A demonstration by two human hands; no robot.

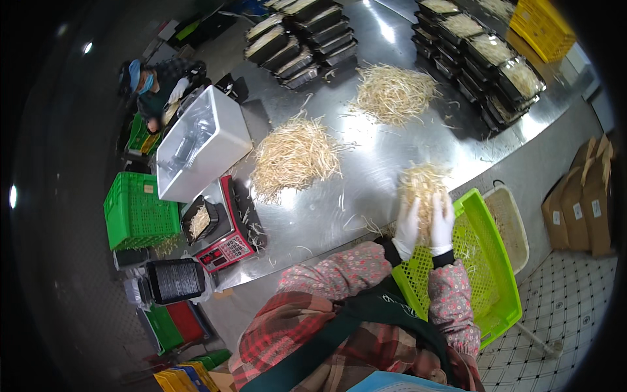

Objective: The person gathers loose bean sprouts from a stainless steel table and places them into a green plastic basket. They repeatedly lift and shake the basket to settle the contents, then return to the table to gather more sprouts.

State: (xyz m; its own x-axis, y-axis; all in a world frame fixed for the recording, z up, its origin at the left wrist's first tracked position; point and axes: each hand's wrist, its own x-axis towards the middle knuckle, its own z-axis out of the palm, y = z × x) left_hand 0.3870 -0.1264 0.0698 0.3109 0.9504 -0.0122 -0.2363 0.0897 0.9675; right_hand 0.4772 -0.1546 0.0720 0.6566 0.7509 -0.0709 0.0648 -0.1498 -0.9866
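Both of my hands wear white gloves. Between my left hand (407,229) and my right hand (443,224) a bunch of bean sprouts (423,182) is pressed. The bunch is at the near edge of the steel table (367,171), by the rim of a lime-green plastic basket (507,294). Inside that basket loose sprouts are scattered. Farther up the table lie two heaps of sprouts, one at the centre-left (295,157) and one behind it (394,93). My palms and the underside of the bunch are hidden.
On the left, a red scale (225,252) carries a black tray of sprouts (200,221). Beside it stand a white foam box (220,132) and a green crate (139,210). Filled trays are stacked at the back (303,39) and right (480,59). A masked co-worker (161,88) is beyond the box.
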